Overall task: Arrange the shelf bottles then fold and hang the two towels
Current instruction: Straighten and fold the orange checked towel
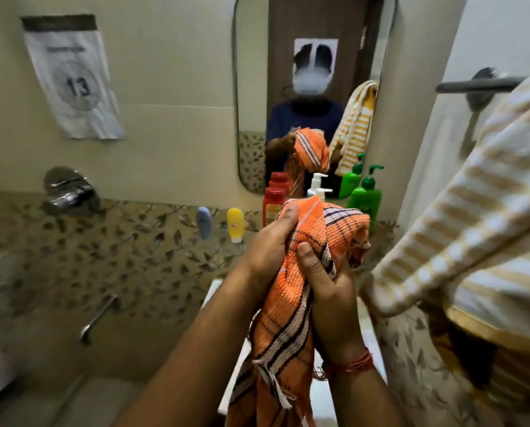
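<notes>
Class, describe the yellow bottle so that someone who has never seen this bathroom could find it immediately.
Start at the wall mirror and drop to the ledge below it, where bottles stand in a row. Left of the red bottle is the yellow bottle. It is small and stands on its white cap, beside a blue bottle of similar shape; its bright yellow colour sets it apart.

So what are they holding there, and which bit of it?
Both hands grip the orange towel by its bunched upper part: the left hand higher, the right hand just below. The fringed end hangs loose.
</notes>
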Available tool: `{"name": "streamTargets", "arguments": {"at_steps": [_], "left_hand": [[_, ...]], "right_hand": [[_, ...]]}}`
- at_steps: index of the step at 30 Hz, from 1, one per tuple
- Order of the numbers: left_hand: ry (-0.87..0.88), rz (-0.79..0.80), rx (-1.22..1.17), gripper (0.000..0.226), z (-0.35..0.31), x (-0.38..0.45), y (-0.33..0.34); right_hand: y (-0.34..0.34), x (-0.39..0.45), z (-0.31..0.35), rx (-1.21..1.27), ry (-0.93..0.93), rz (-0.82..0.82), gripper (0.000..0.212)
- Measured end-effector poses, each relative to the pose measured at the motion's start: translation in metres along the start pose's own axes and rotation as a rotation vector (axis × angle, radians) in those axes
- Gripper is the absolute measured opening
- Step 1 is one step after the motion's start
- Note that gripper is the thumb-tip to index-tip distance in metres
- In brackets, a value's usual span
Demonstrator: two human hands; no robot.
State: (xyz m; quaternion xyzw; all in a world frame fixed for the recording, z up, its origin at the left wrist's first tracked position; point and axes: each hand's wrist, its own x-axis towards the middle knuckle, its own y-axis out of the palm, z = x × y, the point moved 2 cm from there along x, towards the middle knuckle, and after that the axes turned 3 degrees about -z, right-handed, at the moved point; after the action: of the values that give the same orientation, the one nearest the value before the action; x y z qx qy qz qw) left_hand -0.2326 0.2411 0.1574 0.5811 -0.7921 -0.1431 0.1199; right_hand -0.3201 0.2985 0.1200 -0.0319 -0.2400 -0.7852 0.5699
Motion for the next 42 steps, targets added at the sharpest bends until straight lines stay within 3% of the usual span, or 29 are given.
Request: {"name": "streamTargets", "arguments": {"at_steps": [5,9,13,15,20,22,25,26,28,30,32,33,35,37,39,40,42], "left_hand": [[0.082,-0.163,0.317,0.064,0.008,-0.032,-0.031],[0.146,-0.339,0.523,0.021,0.021,-0.047,-0.059],[0.270,-0.418,0.629,0.011,0.024,-0.056,-0.074],[0.323,-0.413,0.631,0.010,0.022,-0.059,-0.078],[0.250,-0.211,0.560,0.012,0.019,-0.058,-0.072],[0.271,-0.182,0.587,0.014,0.016,-0.054,-0.070],[0.250,-0.113,0.586,0.015,0.012,-0.048,-0.074],[0.227,-0.060,0.611,0.013,0.011,-0.047,-0.077],[0.184,0.055,0.689,0.012,0.009,-0.044,-0.082],[0.168,0.160,0.734,0.012,0.006,-0.042,-0.086],[0.157,0.259,0.756,0.013,0.002,-0.038,-0.088],[0.170,0.309,0.764,0.014,-0.001,-0.037,-0.088],[0.257,0.363,0.685,0.018,-0.008,-0.034,-0.091],[0.372,0.288,0.624,0.017,-0.016,-0.025,-0.100],[0.412,0.216,0.567,0.009,-0.020,-0.017,-0.111],[0.376,0.226,0.513,0.002,-0.021,-0.015,-0.116],[0.228,0.297,0.494,0.026,-0.015,-0.012,-0.127]], "right_hand": [[0.006,-0.021,-0.019,-0.051,0.091,-0.054,0.046],[0.007,-0.031,-0.029,-0.146,0.115,-0.176,0.044],[0.006,-0.044,-0.038,-0.199,0.160,-0.213,0.054],[0.003,-0.052,-0.047,-0.165,0.215,-0.202,0.056],[0.014,-0.078,-0.064,-0.203,0.211,-0.163,0.030],[0.013,-0.073,-0.062,-0.383,0.195,-0.055,0.037],[-0.003,-0.052,-0.044,-0.874,0.314,0.307,0.070],[-0.009,-0.045,-0.035,-1.044,0.392,0.443,0.072],[-0.015,-0.032,-0.014,-1.302,0.445,0.639,0.062],[-0.009,-0.019,0.007,-1.377,0.258,0.579,0.049],[0.007,-0.007,0.019,-1.278,-0.095,0.382,0.033],[0.016,-0.003,0.022,-1.210,-0.167,0.380,0.040],[0.029,0.004,0.012,-1.083,-0.022,0.545,0.063],[0.036,0.004,-0.004,-0.964,0.099,0.629,0.048],[0.039,0.001,-0.013,-0.714,0.126,0.513,0.021],[0.041,-0.001,-0.014,-0.537,0.162,0.437,0.018],[0.044,-0.004,-0.013,-0.304,0.230,0.379,0.020]]}}
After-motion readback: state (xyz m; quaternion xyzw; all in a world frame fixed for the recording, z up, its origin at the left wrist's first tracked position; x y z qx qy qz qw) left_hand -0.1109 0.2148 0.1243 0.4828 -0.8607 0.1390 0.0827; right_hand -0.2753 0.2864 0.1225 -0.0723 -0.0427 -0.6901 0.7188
